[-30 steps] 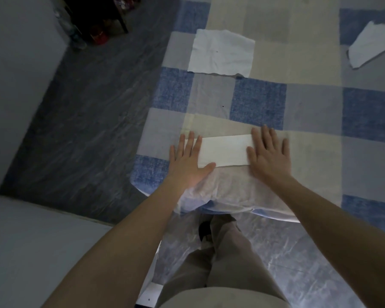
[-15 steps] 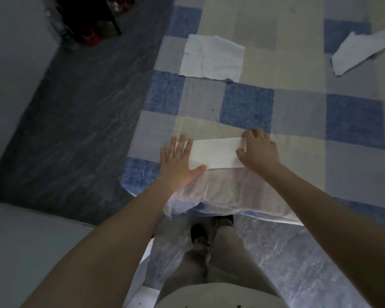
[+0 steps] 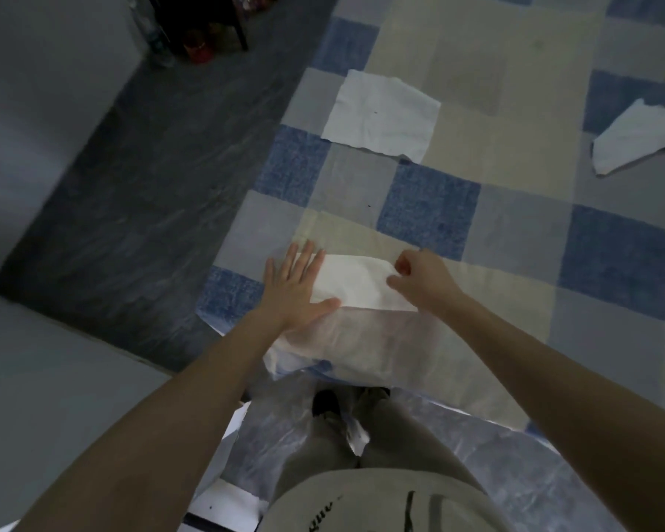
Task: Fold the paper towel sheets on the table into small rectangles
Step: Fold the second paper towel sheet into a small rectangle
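A folded white paper towel strip (image 3: 356, 282) lies near the front edge of the table, on the blue, grey and cream checked tablecloth (image 3: 515, 224). My left hand (image 3: 294, 288) lies flat with straight fingers on the strip's left end. My right hand (image 3: 419, 280) has its fingers curled and pinches the strip's right end, which is lifted slightly off the cloth. An unfolded white sheet (image 3: 381, 115) lies flat farther back. A crumpled sheet (image 3: 638, 142) sits at the far right edge of the view.
The table's front edge (image 3: 361, 374) is draped in clear plastic over my legs. Dark grey floor (image 3: 150, 186) runs along the left. Dark furniture legs and small red items (image 3: 204, 36) stand at the back left. A pale surface (image 3: 35, 397) fills the lower left.
My right hand went from lying flat on the strip's right end to curling and pinching that end, lifting it a little. My left hand has stayed flat on the left end.
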Available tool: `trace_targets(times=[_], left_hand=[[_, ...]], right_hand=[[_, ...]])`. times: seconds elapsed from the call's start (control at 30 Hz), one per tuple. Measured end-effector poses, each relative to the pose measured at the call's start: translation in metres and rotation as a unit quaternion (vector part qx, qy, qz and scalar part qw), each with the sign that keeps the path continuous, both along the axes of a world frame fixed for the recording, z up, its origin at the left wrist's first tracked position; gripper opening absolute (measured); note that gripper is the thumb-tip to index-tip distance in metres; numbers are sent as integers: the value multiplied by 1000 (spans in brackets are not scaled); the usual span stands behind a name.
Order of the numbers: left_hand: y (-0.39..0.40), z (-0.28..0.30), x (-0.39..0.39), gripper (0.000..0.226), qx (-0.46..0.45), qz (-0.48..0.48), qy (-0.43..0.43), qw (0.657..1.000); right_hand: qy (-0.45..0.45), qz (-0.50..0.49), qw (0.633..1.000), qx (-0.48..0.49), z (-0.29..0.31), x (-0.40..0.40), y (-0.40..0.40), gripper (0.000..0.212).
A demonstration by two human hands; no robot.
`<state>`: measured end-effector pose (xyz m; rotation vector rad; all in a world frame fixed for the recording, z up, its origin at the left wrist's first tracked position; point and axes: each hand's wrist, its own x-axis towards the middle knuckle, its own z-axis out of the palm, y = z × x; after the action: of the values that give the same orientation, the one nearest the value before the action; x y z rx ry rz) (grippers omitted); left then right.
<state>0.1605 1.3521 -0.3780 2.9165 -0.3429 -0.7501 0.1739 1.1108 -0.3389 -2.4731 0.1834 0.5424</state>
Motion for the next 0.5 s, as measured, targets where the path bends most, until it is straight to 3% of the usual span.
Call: trace_targets(times=[0.17,0.33,0.43,0.5], left_hand=[[-17,27,8,108,32,4,-6,999],[-30,39,24,115,44,-12,44,998],[-35,41,29,101,24,-10,50,998],[-41,48,31,76,-3,4,33,999]], right_hand=[[53,-105,969,219,10,-6,-2,19],[135,-142,931,308,7,5,-15,19],[169,-146,915,335,10,11,-21,12],[168,-155,908,350,14,14,-24,7]])
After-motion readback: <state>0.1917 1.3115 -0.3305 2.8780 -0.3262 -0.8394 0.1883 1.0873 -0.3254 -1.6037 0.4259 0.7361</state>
